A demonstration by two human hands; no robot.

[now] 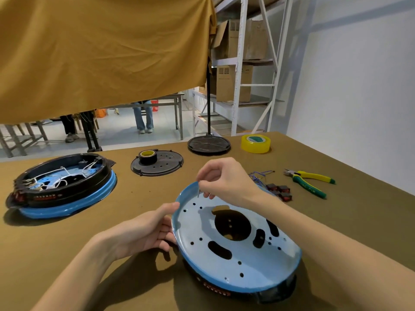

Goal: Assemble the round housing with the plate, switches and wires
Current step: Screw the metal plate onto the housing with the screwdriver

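The plate (235,254) rim is being held by the left hand (146,232) — a thin pin (199,191) is being pinched above its far edge by the right hand (222,178).

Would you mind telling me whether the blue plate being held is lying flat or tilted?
Tilted: the blue plate has its left rim raised by the left hand, while its right side sits lower on the black housing.

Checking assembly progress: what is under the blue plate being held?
Under the blue plate a black housing shows along the near edge, and dark housing shows through the large centre hole. Everything else below is covered. The left hand grips the rim.
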